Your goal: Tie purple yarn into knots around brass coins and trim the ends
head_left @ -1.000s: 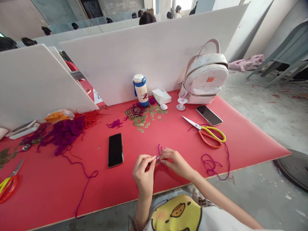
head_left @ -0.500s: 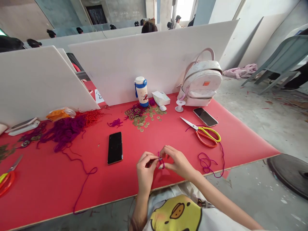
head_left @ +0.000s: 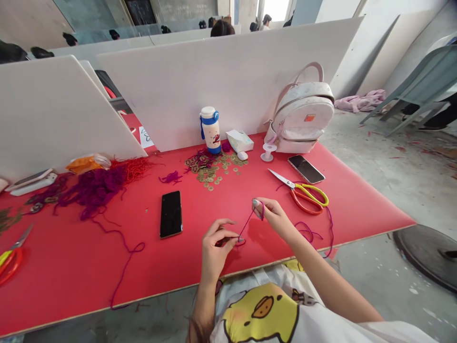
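Observation:
Between my hands a purple cord [head_left: 247,224] runs taut on a slant. My left hand [head_left: 217,242] pinches its lower end between thumb and forefinger, close above the red tabletop; a small loop hangs at the fingertips. Something dark shows under the left fingers, too hidden to name. My right hand [head_left: 268,210] is higher and to the right, its thumb and fingers closed on the cord's other part, with a bit of cord looping past the fingers. Scissors [head_left: 302,191] with red and yellow handles lie beyond my right hand, near more loose purple cord [head_left: 307,232].
A black phone [head_left: 171,214] lies left of my hands. Coins with holes [head_left: 210,174] are scattered before a white and blue bottle [head_left: 210,129]. A white backpack [head_left: 302,116], a spool [head_left: 268,152] and another phone [head_left: 306,169] stand or lie at right. Purple yarn [head_left: 94,188] is heaped at left.
My right hand has moved up and away from my left hand, drawing the purple cord taut between them. The left hand stays nearly in place, still pinching.

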Tool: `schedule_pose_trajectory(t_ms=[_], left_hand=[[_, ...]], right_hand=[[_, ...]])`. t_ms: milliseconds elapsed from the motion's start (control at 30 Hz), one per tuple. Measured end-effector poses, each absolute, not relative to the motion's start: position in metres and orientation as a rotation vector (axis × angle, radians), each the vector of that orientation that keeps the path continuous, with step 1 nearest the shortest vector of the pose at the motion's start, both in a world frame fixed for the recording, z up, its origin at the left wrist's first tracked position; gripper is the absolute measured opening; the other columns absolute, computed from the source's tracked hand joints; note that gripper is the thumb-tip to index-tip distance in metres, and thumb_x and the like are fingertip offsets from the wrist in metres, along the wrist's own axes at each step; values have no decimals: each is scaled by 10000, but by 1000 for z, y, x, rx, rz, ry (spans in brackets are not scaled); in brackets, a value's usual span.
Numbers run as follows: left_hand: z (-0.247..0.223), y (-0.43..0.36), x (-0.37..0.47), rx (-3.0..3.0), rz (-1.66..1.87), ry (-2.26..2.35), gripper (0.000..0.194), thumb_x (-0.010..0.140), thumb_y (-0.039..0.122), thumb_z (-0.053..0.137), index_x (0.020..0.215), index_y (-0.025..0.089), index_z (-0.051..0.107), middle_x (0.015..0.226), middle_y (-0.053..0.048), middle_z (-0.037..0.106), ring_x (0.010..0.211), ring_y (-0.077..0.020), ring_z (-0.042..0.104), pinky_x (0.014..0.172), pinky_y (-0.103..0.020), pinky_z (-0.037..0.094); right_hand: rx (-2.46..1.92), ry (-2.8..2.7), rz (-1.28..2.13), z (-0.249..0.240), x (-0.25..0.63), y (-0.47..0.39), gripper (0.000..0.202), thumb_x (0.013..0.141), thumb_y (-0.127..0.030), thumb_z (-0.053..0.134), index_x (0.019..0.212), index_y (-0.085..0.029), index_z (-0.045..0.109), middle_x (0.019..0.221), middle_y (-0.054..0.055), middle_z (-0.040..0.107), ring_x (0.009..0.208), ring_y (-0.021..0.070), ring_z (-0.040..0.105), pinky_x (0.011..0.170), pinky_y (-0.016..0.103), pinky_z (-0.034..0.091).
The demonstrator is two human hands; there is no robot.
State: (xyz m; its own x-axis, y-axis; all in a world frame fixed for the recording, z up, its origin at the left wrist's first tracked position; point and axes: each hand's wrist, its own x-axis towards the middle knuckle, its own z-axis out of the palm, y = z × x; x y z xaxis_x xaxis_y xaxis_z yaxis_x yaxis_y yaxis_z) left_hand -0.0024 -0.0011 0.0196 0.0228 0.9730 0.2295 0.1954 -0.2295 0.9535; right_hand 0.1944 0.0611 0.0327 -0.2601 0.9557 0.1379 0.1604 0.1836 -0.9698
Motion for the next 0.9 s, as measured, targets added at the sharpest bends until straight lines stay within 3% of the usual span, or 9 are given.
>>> schedule_pose_trajectory(t_ms=[100,200,300,400,500,567,667,767,900], left_hand=[[18,-1,-1,1400,1347,1075,119,759,268,819,673,196,781,1131,-119,730,618,-117,519,571,-257,444],[21,-2,1,1214,1388,858,214,697,355,870,605,197,758,911,-100,768,583,-121,524,569,-266,447],[25,1,4,1076,1396,832,233,681,355,881,582,201,737,673,-49,708,619,-146,591,608,-263,479],[24,9,5,931,1466,1034,221,685,327,876,601,191,723,642,-14,656,641,-131,593,627,-237,484],[18,19,7,822,1534,1224,240,684,323,867,604,174,697,626,16,591,628,-103,530,600,-203,446],[14,24,8,793,1549,1288,246,689,328,855,608,166,688,622,21,565,622,-99,505,590,-201,435],[11,30,11,774,1552,1341,239,692,342,837,624,161,697,638,6,592,640,-115,535,611,-219,456],[13,32,13,753,1554,1350,232,684,339,834,618,163,698,636,-1,619,656,-128,567,633,-228,478],[15,32,14,799,1535,1379,217,704,333,818,620,166,711,632,-7,643,654,-137,586,627,-232,491]], right_hand=[[-1175,-1615,1133,24,191,69,556,977,-667,276,634,-233,338,584,-39,340,520,122,300,517,265,288],[-1222,-1696,1129,12,190,74,548,967,-643,335,620,-223,397,570,-31,396,525,129,356,539,263,314],[-1315,-1768,1092,5,196,77,465,933,-539,519,607,-209,484,562,-18,474,542,143,420,554,262,306],[-1513,-1803,824,8,206,78,285,866,-423,677,699,-210,588,666,11,568,643,175,508,564,258,298],[-1496,-1869,643,21,210,75,96,886,-331,678,891,-236,687,866,49,647,780,200,592,608,264,376],[-1313,-1882,753,31,205,66,116,928,-284,621,963,-244,724,935,60,647,749,178,600,633,275,434],[-1054,-1895,956,40,187,47,204,968,-293,564,1041,-241,747,844,48,616,705,169,596,641,278,475],[-1185,-1954,873,35,167,32,231,956,-308,600,1128,-249,743,793,40,599,701,178,578,626,275,439],[-1228,-1871,1095,17,151,32,242,908,-345,689,1122,-243,736,761,0,561,608,137,508,576,249,385]])
